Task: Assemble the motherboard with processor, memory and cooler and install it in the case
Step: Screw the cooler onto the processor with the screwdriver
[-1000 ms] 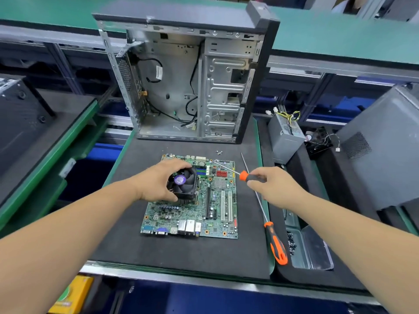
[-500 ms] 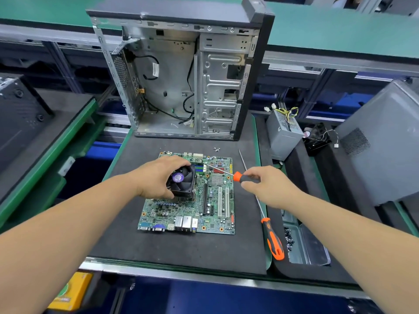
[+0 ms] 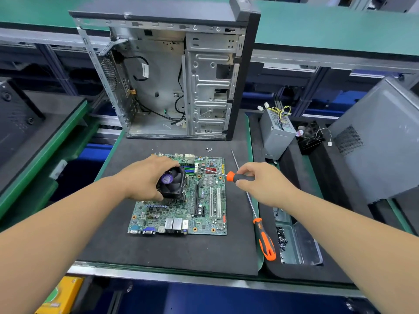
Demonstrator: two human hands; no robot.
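A green motherboard (image 3: pixel 204 214) lies flat on the dark mat in front of me. On its upper left stands the black cooler (image 3: pixel 173 185) with a purple hub label. My left hand (image 3: pixel 145 180) grips the cooler from the left, fingers curled over its top edge. My right hand (image 3: pixel 258 182) holds a short orange-and-black screwdriver (image 3: pixel 233 176), its shaft slanting left with the tip over the board's upper right area near the memory slots. Behind the board stands the open case (image 3: pixel 172 87), upright, with loose cables inside.
A second, long screwdriver (image 3: pixel 264 241) lies along the mat's right edge. A few loose screws (image 3: pixel 209 150) rest by the case. To the right are a metal tray (image 3: pixel 301 245) holding screws, a power supply (image 3: pixel 275 134), a small fan (image 3: pixel 310 134) and a grey side panel (image 3: pixel 376 141).
Both hands stay where they were on the cooler and the screwdriver; the screwdriver tip has moved only slightly over the board. The view has shifted a little.
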